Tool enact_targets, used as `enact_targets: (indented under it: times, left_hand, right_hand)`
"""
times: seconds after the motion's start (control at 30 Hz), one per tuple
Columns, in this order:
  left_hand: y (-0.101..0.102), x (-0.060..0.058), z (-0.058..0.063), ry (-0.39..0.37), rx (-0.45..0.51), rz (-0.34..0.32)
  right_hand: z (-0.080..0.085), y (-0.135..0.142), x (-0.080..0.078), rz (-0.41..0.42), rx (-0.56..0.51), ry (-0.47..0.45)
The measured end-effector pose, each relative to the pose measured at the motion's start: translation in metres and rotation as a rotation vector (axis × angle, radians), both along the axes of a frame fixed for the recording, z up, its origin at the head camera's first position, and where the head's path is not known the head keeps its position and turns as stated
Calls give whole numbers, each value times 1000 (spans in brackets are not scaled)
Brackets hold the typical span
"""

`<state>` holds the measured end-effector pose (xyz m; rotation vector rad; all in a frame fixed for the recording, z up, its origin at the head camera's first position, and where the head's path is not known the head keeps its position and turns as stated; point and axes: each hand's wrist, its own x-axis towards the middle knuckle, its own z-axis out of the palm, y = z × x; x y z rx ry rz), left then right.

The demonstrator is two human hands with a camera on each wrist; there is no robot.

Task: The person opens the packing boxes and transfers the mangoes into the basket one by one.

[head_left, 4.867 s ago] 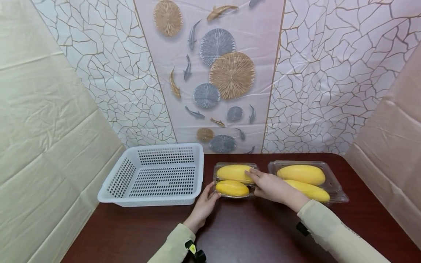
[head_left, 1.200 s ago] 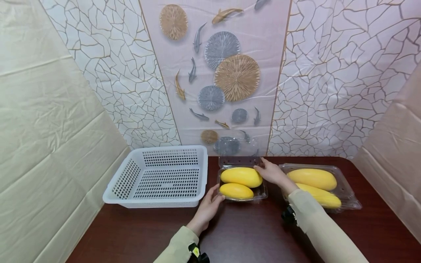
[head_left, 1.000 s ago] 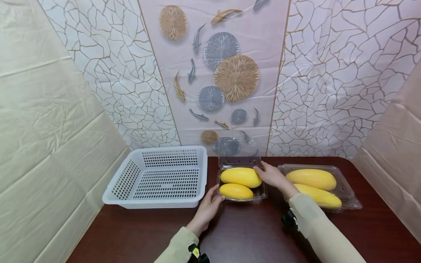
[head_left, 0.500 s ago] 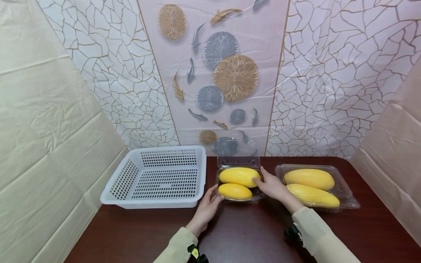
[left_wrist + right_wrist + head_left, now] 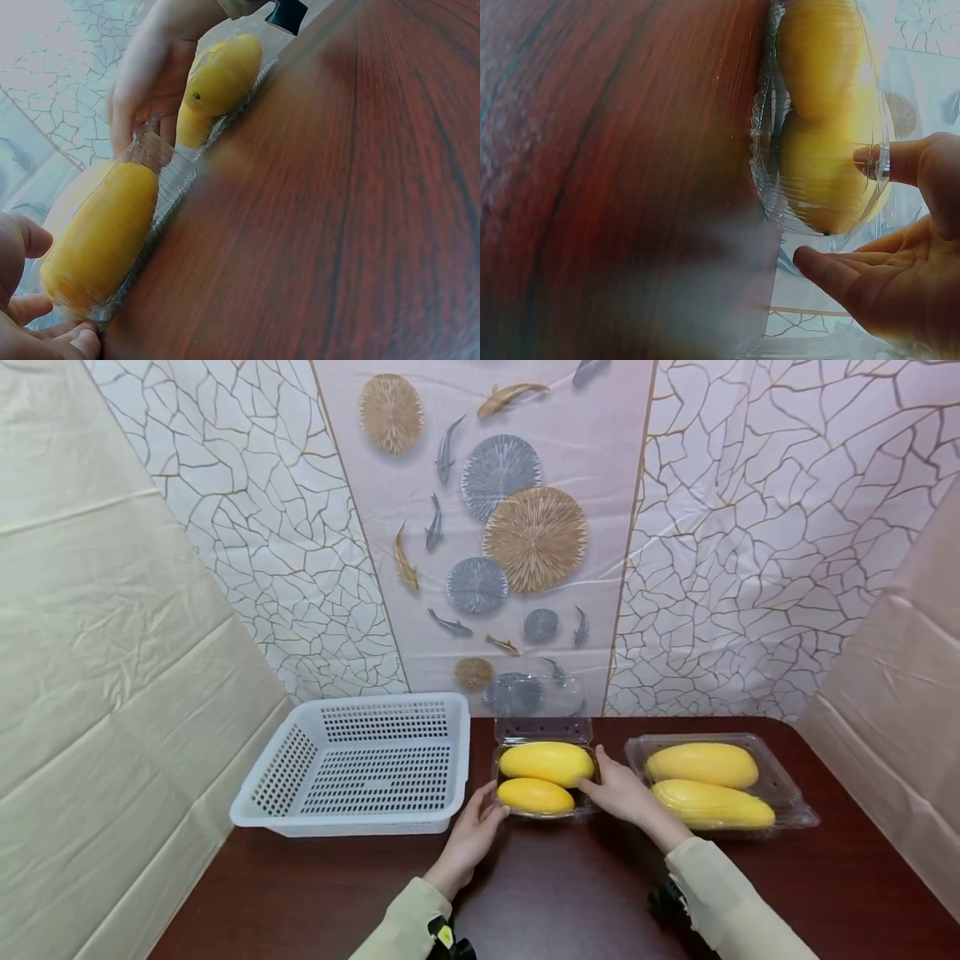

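A clear plastic clamshell box (image 5: 587, 803) sits at the table's middle with its lid (image 5: 543, 729) standing open at the back. Two yellow mangoes lie in it, one at the back (image 5: 546, 762) and one in front (image 5: 534, 795). My left hand (image 5: 497, 806) holds the box's left front corner, with thumb and fingers around its end (image 5: 52, 300). My right hand (image 5: 596, 774) grips the right end, one finger over the rim and the others outside (image 5: 840, 210). In the left wrist view the right hand (image 5: 146, 82) drapes over the box's far end (image 5: 161, 187).
A white perforated basket (image 5: 348, 764) with nothing in it stands just left of the box. A second clear box (image 5: 783, 793), closed, holds two more mangoes (image 5: 705, 764) at the right. Dark wood table (image 5: 562, 893) in front; patterned sheets wall in the back and sides.
The box's lid, closed 4.9 s ago, now stands open. My right hand has slid from the back right corner forward along the right side. The left hand has stayed put.
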<state>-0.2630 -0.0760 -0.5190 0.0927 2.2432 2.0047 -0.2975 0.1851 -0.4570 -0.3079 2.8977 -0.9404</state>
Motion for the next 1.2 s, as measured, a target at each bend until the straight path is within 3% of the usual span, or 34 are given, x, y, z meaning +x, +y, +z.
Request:
enact_targets:
  times: [0.23, 0.63, 1.0, 1.2]
  left_hand:
    - [-1, 1, 1, -13, -4, -3]
    - [0, 1, 1, 5, 2, 1]
    - [0, 0, 3, 12, -8, -9]
    - [2, -2, 9, 14, -24, 13]
  right_hand:
    - [-2, -1, 3, 14, 2, -25]
    - [-32, -6, -2, -97, -255, -66]
    - [-32, -3, 2, -132, -493, -242]
    - [-32, -3, 2, -117, -518, -276]
